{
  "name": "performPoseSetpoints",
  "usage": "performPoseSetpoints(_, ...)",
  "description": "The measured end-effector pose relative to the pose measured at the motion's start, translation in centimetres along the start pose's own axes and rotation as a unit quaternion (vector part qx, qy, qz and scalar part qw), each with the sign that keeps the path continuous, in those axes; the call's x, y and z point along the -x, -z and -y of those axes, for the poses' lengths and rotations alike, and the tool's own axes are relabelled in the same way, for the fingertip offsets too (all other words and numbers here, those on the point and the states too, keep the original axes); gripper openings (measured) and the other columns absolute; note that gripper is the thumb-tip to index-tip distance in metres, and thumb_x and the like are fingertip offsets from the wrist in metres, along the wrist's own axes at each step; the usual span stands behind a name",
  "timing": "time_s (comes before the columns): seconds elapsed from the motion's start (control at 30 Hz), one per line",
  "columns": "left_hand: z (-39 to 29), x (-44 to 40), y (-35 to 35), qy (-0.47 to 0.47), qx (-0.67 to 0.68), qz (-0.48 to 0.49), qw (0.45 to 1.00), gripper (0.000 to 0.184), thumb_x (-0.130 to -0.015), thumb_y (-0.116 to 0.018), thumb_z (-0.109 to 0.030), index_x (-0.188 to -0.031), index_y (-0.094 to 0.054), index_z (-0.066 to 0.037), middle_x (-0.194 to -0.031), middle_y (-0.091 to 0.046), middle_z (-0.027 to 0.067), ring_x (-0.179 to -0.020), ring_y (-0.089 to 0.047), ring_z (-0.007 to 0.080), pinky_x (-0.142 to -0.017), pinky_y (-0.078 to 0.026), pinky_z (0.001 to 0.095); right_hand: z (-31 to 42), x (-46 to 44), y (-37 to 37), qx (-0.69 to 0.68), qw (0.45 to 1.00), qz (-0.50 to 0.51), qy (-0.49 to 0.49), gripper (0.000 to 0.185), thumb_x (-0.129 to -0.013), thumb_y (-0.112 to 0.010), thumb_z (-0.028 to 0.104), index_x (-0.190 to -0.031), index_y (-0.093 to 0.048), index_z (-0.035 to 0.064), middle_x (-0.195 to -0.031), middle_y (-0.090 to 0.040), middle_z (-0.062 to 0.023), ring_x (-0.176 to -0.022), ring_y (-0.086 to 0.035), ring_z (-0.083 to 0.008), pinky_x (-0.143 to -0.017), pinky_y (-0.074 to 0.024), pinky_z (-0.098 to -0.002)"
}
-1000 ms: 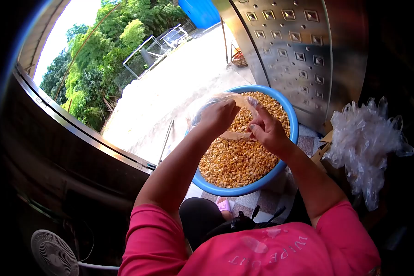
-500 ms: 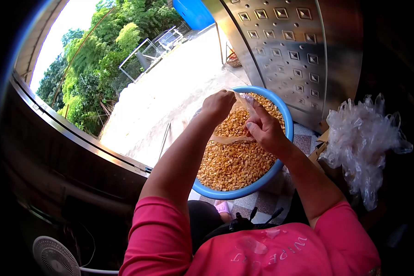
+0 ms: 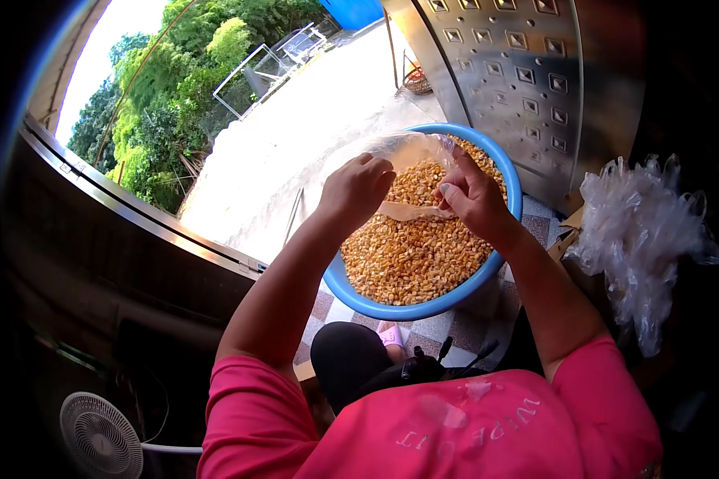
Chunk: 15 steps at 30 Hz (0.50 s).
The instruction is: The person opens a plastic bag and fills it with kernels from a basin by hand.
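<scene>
A clear plastic bag [image 3: 411, 149] is stretched between my two hands, its mouth spread over a blue basin [image 3: 513, 182]. Yellow corn kernels [image 3: 415, 267] fill the basin. My left hand [image 3: 355, 188] is closed on the bag's left side, above the basin's left edge. On the right, my right hand [image 3: 475, 195] has its fingers bent round the bag's rim, with thumb and index finger near each other. The bag's lower rim crosses just above the kernels.
A heap of clear plastic bags [image 3: 635, 231] lies at the right, over a cardboard box. A patterned metal door [image 3: 519, 88] stands behind the basin. At the lower left is a white fan [image 3: 101, 435]. A basket [image 3: 417, 80] sits outside by the door.
My hands have moved farther apart, the left one going left, and the bag's mouth is spread wider. The view has shifted slightly.
</scene>
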<state>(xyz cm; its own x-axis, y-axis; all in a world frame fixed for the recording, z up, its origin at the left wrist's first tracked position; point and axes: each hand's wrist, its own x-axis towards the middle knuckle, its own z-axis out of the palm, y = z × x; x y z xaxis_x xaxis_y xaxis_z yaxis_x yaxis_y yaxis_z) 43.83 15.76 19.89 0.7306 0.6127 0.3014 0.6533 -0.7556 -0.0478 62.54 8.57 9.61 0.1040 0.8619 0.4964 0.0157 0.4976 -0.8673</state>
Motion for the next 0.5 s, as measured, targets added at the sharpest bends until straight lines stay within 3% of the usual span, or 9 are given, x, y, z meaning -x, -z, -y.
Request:
performPoseSetpoints(0.07,-1.1,2.6,0.2,-0.059,0.044,-0.04,0.996,0.008,-0.083,-0.06,-0.016,-0.084,-0.059,-0.008,-0.08,-0.061,0.0083,-0.07,-0.061,0.0274,-0.061,-0.049,0.0355,0.1,0.0,0.0,-0.001,1.0,-0.008,0.0,0.06,-0.087,-0.046,-0.004,-0.141,-0.026,0.0095,-0.081,-0.058,-0.0054,-0.069,-0.057,-0.0095,-0.063,-0.0517,-0.0244)
performPoseSetpoints(0.1,-1.8,3.8,0.1,-0.076,0.037,-0.035,0.996,0.012,-0.084,-0.059,-0.019,-0.08,-0.055,-0.009,-0.075,-0.057,0.0086,-0.068,-0.06,0.0302,-0.056,-0.047,0.0395,-0.1,0.0,0.0,-0.003,1.0,-0.008,-0.003,0.06,-0.087,-0.046,-0.004,-0.141,-0.026,0.0095,-0.081,-0.058,-0.0054,-0.069,-0.057,-0.0095,-0.063,-0.0517,-0.0244)
performPoseSetpoints(0.17,-1.9,6.5,-1.3,-0.08,0.032,-0.003,0.996,0.016,-0.084,-0.059,-0.024,-0.08,-0.053,-0.01,-0.075,-0.056,0.0082,-0.067,-0.059,0.0303,-0.055,-0.047,0.0395,-0.4,0.0,0.0,0.004,1.0,0.0,0.012,0.06,-0.087,-0.046,-0.003,-0.142,-0.025,0.0095,-0.081,-0.057,-0.0054,-0.069,-0.057,-0.0095,-0.064,-0.0516,-0.0243)
performPoseSetpoints(0.23,-1.7,9.0,-3.3,-0.006,-0.004,0.037,0.999,0.022,-0.084,-0.06,-0.032,-0.085,-0.054,-0.01,-0.081,-0.057,0.0087,-0.067,-0.06,0.0309,-0.056,-0.048,0.0407,-0.3,0.1,-0.2,0.004,1.0,0.004,0.005,0.06,-0.087,-0.046,-0.003,-0.141,-0.025,0.0094,-0.082,-0.057,-0.0055,-0.069,-0.057,-0.0096,-0.064,-0.0516,-0.0244)
performPoseSetpoints(0.27,-1.9,10.0,-3.8,0.078,-0.026,0.102,0.991,0.028,-0.083,-0.061,-0.034,-0.097,-0.057,-0.01,-0.088,-0.057,0.0112,-0.083,-0.06,0.0311,-0.068,-0.048,0.0411,-0.2,0.1,-0.3,0.005,1.0,0.008,-0.001,0.06,-0.087,-0.046,-0.003,-0.141,-0.025,0.0093,-0.082,-0.057,-0.0055,-0.069,-0.057,-0.0097,-0.064,-0.0516,-0.0244)
performPoseSetpoints(0.37,-1.4,11.5,-5.4,0.154,-0.043,0.155,0.975,0.046,-0.084,-0.056,-0.043,-0.113,-0.051,-0.008,-0.102,-0.056,0.0147,-0.092,-0.058,0.0336,-0.075,-0.047,0.0427,-0.3,0.2,-0.4,0.008,1.0,0.008,-0.02,0.059,-0.087,-0.046,-0.003,-0.141,-0.026,0.009,-0.082,-0.057,-0.0058,-0.069,-0.057,-0.01,-0.065,-0.0518,-0.0247)
performPoseSetpoints(0.5,-1.6,11.7,-6.9,0.165,-0.023,0.137,0.976,0.041,-0.085,-0.054,-0.043,-0.106,-0.05,-0.008,-0.094,-0.056,0.0142,-0.088,-0.059,0.0334,-0.07,-0.047,0.0445,-0.5,0.2,-0.5,0.014,1.0,0.012,-0.015,0.059,-0.087,-0.047,-0.002,-0.141,-0.025,0.0081,-0.083,-0.057,-0.006,-0.069,-0.057,-0.0103,-0.066,-0.0518,-0.025)
